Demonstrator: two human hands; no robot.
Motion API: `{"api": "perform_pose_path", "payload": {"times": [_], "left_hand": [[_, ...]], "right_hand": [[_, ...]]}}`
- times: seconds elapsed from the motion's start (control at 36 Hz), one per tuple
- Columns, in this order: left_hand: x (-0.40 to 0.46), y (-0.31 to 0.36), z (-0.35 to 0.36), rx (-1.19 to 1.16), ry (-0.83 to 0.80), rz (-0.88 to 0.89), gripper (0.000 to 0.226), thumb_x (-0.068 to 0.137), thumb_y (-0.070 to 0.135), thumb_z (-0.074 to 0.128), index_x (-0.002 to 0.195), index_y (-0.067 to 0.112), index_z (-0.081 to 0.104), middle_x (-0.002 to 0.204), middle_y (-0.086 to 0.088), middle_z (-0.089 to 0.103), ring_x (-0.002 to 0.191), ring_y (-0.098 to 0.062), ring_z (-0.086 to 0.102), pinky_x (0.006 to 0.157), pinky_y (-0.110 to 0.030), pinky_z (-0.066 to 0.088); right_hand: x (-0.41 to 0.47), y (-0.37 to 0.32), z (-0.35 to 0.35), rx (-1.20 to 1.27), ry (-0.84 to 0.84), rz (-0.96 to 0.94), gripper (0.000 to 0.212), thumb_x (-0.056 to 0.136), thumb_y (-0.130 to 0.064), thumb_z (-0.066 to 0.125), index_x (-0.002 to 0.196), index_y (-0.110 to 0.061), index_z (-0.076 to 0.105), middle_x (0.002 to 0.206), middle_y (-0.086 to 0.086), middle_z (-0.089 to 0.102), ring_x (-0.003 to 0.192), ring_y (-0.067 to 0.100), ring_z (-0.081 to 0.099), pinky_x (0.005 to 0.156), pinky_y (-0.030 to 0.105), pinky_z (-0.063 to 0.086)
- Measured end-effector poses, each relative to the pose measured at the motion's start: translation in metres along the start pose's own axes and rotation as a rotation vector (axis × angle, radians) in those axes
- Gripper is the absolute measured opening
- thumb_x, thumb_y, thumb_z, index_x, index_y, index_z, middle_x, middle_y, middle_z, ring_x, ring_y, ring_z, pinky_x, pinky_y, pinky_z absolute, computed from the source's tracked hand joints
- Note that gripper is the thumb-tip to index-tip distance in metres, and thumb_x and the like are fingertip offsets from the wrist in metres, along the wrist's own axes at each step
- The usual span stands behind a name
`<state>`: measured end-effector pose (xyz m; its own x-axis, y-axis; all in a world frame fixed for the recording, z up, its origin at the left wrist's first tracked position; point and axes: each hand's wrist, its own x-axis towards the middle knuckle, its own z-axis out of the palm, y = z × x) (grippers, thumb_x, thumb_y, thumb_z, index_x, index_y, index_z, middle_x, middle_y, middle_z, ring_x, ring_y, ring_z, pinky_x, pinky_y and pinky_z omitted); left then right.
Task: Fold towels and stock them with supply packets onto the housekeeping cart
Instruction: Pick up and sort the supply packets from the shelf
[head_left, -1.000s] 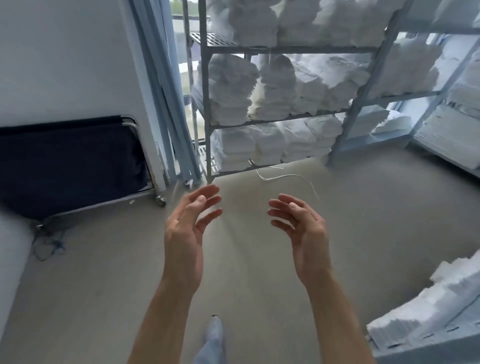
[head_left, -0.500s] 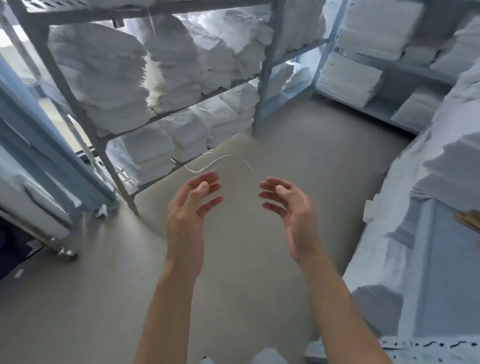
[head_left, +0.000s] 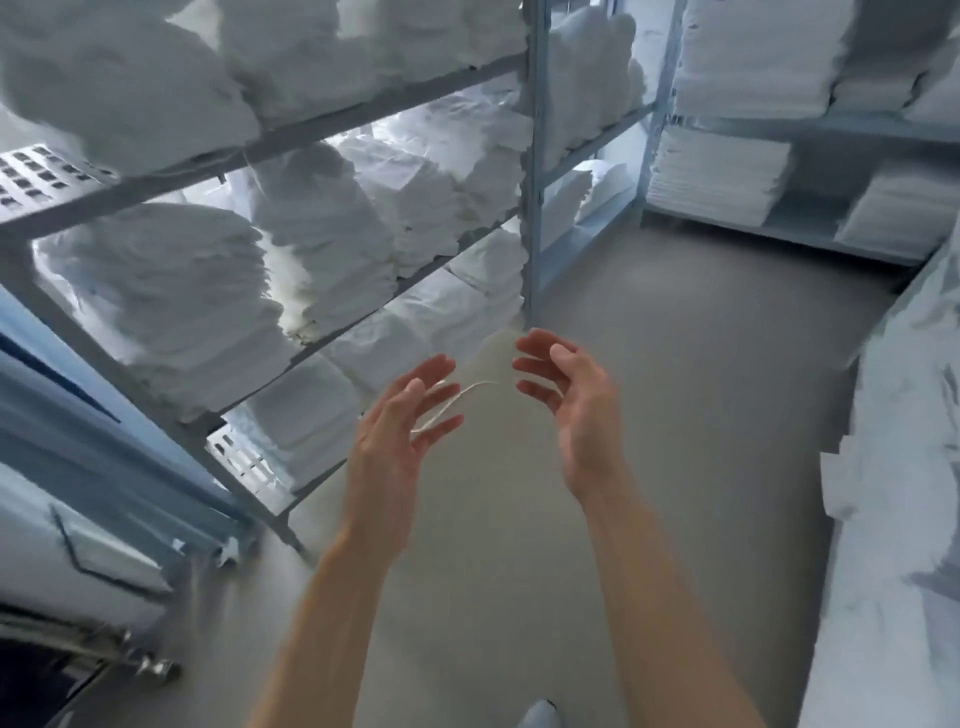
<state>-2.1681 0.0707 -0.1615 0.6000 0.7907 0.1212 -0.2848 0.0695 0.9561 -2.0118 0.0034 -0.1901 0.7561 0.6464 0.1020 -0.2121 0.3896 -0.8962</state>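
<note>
My left hand (head_left: 400, 436) and right hand (head_left: 576, 410) are raised in front of me, apart, palms turned toward each other, fingers loose and holding nothing. Behind my left fingers a thin white cord (head_left: 470, 392) lies on the grey floor (head_left: 649, 389). Stacks of folded white towels (head_left: 322, 239) fill the grey metal shelving rack (head_left: 532, 171) to my left.

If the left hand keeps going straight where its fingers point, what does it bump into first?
Probably the folded white towels on the low shelf of the metal rack. The left hand points up and forward toward them, though depth is hard to judge.
</note>
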Motion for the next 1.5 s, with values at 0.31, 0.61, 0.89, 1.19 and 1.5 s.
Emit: {"api": "perform_pose_path", "payload": {"times": [0.31,0.61,0.89,1.19,1.5], "left_hand": [[0.147,-0.061,0.132,0.027,-0.300,-0.050,0.034,0.093,0.029,0.051,0.118,0.012,0.068,0.128,-0.007,0.067,0.122,-0.028,0.061,0.107,-0.055,0.044],[0.219,-0.166,0.321,0.027,-0.863,-0.199,0.034,0.092,0.039,0.055,0.117,0.023,0.071,0.129,0.001,0.067,0.123,-0.021,0.060,0.104,-0.050,0.046],[0.259,-0.223,0.492,-0.106,-1.382,-0.382,0.036,0.094,0.037,0.053,0.121,0.019,0.069,0.126,-0.004,0.069,0.123,-0.023,0.061,0.103,-0.049,0.045],[0.197,-0.249,0.582,-0.029,-1.795,-0.479,0.027,0.093,0.034,0.057,0.114,0.027,0.073,0.117,0.006,0.072,0.114,-0.013,0.065,0.102,-0.046,0.050],[0.114,-0.265,0.649,0.111,-1.813,-0.480,0.022,0.099,0.020,0.056,0.114,0.023,0.073,0.113,0.010,0.072,0.111,-0.011,0.065,0.104,-0.044,0.049]], "right_hand": [[0.110,-0.018,-0.097,-0.087,0.102,-0.029,0.030,0.089,-0.029,0.053,0.107,-0.015,0.072,0.108,0.006,0.073,0.100,0.023,0.068,0.085,0.038,0.052],[0.147,-0.072,-0.278,-0.095,0.690,-0.151,0.034,0.086,-0.027,0.051,0.107,-0.009,0.071,0.107,0.010,0.073,0.096,0.022,0.067,0.081,0.035,0.053],[0.175,-0.131,-0.377,-0.142,1.129,-0.276,0.035,0.090,-0.024,0.052,0.112,-0.003,0.070,0.110,0.016,0.072,0.106,0.031,0.068,0.088,0.042,0.053],[0.112,-0.153,-0.422,-0.093,1.622,-0.439,0.027,0.089,-0.024,0.055,0.102,-0.009,0.075,0.103,0.013,0.074,0.097,0.028,0.070,0.079,0.037,0.054],[0.044,-0.167,-0.480,-0.071,1.726,-0.438,0.028,0.096,-0.023,0.054,0.110,-0.007,0.071,0.105,0.011,0.074,0.098,0.027,0.070,0.084,0.040,0.057]]}}
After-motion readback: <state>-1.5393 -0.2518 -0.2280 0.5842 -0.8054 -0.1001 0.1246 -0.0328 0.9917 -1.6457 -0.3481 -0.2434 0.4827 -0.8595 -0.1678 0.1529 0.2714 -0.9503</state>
